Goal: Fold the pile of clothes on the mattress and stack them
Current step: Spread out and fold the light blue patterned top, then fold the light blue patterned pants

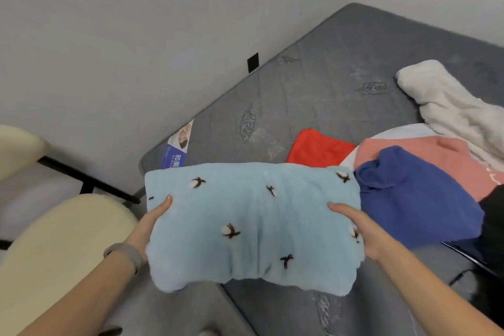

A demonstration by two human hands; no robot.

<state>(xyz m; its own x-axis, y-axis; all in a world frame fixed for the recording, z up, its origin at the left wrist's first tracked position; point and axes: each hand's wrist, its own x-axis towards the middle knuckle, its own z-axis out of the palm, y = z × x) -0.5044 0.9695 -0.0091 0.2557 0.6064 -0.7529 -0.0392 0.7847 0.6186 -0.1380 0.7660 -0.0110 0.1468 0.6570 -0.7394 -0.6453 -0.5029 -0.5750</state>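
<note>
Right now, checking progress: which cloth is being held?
The light blue towel with cotton-flower motifs, gripped by the left hand and right hand; the others lie untouched.

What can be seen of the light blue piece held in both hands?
The light blue cloth looks soft and fleecy, scattered with small dark and white cotton-sprig motifs. It is folded into a thick, roughly rectangular bundle with a rumpled lower edge, held up over the near part of the grey mattress. The left hand grips its left edge and the right hand its right edge, thumbs on top. Its right end overlaps the dark blue garment in view.
</note>
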